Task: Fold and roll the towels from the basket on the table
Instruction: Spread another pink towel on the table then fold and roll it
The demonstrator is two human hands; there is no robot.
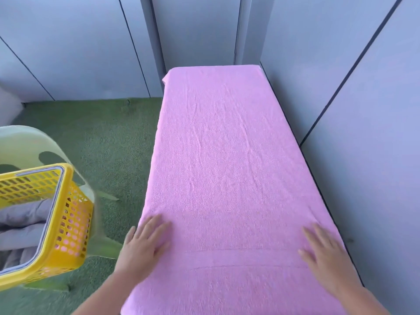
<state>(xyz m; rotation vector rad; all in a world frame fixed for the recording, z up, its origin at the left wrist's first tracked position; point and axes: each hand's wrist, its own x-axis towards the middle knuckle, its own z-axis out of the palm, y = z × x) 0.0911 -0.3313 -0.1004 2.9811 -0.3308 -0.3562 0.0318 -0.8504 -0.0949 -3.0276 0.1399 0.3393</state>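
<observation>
A pink towel (227, 160) lies spread flat over the whole table, with light creases down its middle. My left hand (145, 244) rests palm-down on the towel's near left edge, fingers apart. On the near right edge my right hand (325, 248) lies flat the same way. Neither hand grips the cloth. A yellow perforated basket (70, 226) stands at the left on a pale green chair (31, 142), holding grey and lilac towels (25, 219).
Grey wall panels (363, 110) run close along the table's right side and far end. Green carpet (97, 137) covers the floor between the table and the chair. The table itself is hidden under the towel.
</observation>
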